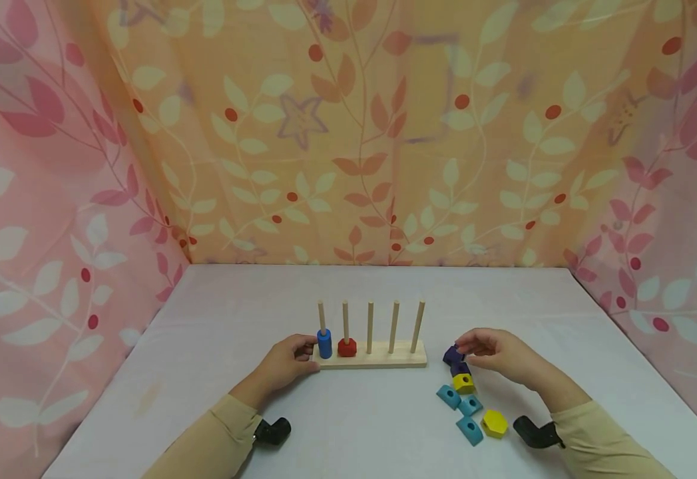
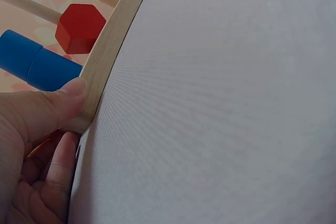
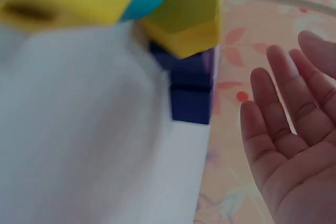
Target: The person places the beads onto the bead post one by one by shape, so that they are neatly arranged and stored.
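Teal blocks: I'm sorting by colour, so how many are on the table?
3 in the head view: leftmost teal block, second teal block just to its right, third teal block below them, left of the yellow hexagon. No others show.

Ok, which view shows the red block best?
The left wrist view: the red block appears large there, its angled faces clear. The head view shows it small, on the second peg from the left of the wooden stand; the right wrist view doesn't show it.
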Demonstrator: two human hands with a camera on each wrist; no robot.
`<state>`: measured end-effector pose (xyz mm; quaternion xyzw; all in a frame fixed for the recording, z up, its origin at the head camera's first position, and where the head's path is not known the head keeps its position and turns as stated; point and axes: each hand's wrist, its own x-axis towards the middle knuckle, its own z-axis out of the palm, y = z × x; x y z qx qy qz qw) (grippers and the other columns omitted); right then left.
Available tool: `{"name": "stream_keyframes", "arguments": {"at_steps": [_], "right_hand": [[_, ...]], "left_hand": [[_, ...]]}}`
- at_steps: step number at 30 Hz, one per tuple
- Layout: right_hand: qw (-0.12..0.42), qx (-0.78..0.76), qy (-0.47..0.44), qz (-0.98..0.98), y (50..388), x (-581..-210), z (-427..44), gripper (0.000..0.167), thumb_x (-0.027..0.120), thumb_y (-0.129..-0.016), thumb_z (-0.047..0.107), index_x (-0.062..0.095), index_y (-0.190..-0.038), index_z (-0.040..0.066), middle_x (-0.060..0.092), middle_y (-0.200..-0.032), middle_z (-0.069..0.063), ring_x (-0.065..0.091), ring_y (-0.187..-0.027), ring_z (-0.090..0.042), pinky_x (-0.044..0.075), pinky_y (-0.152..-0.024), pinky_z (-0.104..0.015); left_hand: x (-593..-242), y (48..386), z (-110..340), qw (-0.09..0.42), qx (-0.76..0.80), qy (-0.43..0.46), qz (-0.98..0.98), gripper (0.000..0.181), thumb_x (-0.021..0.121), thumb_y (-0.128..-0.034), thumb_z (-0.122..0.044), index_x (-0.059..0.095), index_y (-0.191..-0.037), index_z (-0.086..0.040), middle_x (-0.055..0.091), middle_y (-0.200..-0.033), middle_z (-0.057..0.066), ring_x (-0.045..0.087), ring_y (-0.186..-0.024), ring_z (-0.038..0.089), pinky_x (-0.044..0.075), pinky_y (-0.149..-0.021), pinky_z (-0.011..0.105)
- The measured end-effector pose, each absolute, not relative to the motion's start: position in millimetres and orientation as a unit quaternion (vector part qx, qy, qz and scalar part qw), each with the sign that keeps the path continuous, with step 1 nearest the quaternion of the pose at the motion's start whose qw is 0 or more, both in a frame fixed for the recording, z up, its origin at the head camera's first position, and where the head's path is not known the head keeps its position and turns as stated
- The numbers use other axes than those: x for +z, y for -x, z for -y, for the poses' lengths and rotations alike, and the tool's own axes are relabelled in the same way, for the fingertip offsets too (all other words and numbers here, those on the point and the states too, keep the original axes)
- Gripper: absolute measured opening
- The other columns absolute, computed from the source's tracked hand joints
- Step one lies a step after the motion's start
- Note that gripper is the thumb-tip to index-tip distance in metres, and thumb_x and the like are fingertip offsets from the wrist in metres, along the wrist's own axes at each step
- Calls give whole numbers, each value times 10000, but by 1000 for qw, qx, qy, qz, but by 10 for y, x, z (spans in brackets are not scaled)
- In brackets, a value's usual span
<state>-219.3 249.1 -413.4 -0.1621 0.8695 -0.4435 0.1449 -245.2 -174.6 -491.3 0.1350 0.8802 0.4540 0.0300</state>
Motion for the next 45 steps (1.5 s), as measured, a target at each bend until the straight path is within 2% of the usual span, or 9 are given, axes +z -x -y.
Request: {"name": "stream_keyframes", "arguments": {"at_steps": [13, 25, 32, 38, 45], "right_hand": [[195, -427, 196, -861, 2189, -4327, -2595, 242, 677, -817, 125, 607, -1039, 59, 631, -981, -69, 566, -882, -214, 485, -752, -223], [216, -408, 219, -860, 2149, -4365, -2656, 287, 728, -773, 172, 616, -1026, 96, 603, -930, -49, 530, -793, -217, 476, -681, -251], [247, -396, 238, -852, 2144, -4387, -2681, 263, 716, -784, 162, 658, -1039, 137, 636, -969, -11, 545, -814, -201, 486, -706, -247], [265, -378, 231, -856, 2136, -4410, -2659, 222, 707, -783, 118, 672, -991, 185, 636, -936, 7, 532, -810, -204, 483, -721, -251], [254, -369, 230, -864, 2141, -4403, -2657, 174, 696, -805, 174, 663, -975, 182, 626, -887, 14, 538, -783, -185, 483, -714, -246]], "left_hand": [[-4899, 2430, 1737, 29, 452, -139, -880, 483, 762, -741, -168, 583, -1178, -69, 595, -1010, 17, 564, -943, 144, 480, -836, 297], [-4899, 2451, 1724, 31, 455, -137, -879, 480, 765, -735, -154, 587, -1170, -58, 592, -1009, 35, 569, -934, 164, 477, -842, 336], [-4917, 2461, 1734, 29, 456, -141, -878, 484, 764, -737, -152, 584, -1176, -55, 595, -1017, 38, 573, -938, 163, 480, -836, 324], [-4915, 2458, 1733, 30, 455, -137, -879, 486, 763, -740, -165, 583, -1179, -61, 595, -1020, 36, 572, -941, 163, 478, -840, 329], [-4913, 2443, 1724, 30, 449, -138, -882, 489, 761, -741, -163, 581, -1183, -58, 596, -1027, 28, 574, -941, 155, 481, -836, 308]]}}
